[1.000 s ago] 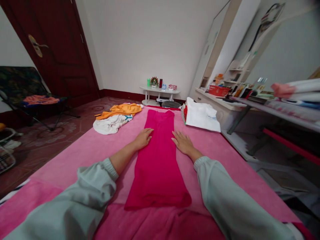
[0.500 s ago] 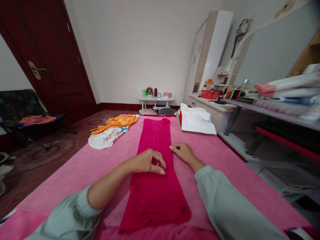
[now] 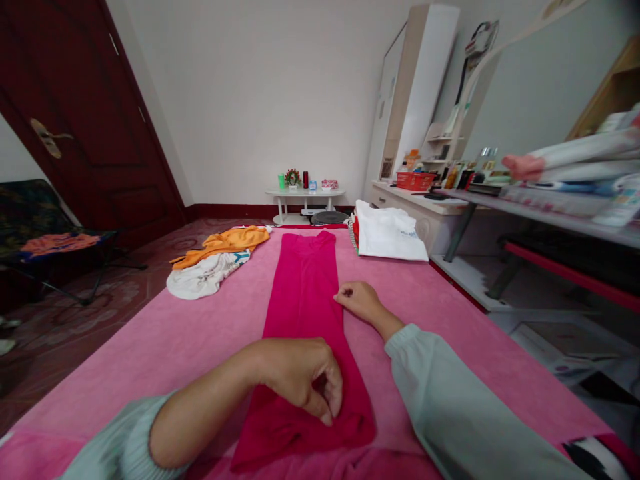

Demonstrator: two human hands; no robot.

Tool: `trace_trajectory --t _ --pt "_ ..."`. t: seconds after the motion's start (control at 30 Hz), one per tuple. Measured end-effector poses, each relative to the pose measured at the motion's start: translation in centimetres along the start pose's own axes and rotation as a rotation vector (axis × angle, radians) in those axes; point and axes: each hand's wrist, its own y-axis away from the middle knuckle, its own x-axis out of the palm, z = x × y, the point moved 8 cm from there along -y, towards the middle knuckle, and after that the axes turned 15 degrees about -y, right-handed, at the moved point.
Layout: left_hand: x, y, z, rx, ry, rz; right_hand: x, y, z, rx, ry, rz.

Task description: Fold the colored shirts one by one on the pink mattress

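A magenta shirt (image 3: 305, 293) lies folded into a long strip on the pink bed cover (image 3: 200, 347), its collar end at the far side and its wider end close to me. My left hand (image 3: 305, 377) is over the near part of the strip, fingers curled down and thumb tip close to them. Whether cloth is between those fingertips is hidden. Beside the strip's right edge, about halfway up, my right hand (image 3: 360, 300) is closed in a pinch on the shirt's edge.
An orange garment (image 3: 225, 245) and a white one (image 3: 207, 277) lie crumpled at the far left. A folded white garment (image 3: 390, 230) tops a pile at the far right. Beyond the bed stands a small white table (image 3: 305, 193); a grey shelf (image 3: 560, 217) is on the right.
My left hand has moved down toward the near end of the shirt, and its fingers have drawn closer together. My right hand stays at the right edge. The view has shifted slightly.
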Motion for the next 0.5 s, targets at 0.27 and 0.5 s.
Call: trace_trajectory --t 0.27,0.5 --pt "-2.8 2.3 -1.2 0.046 -0.012 -0.03 0.1 -0.2 -0.2 -0.026 0.002 0.009" --pt "-1.9 2.8 -0.6 -0.039 0.33 0.119 -0.3 -0.1 0.1 0.031 0.109 -0.011"
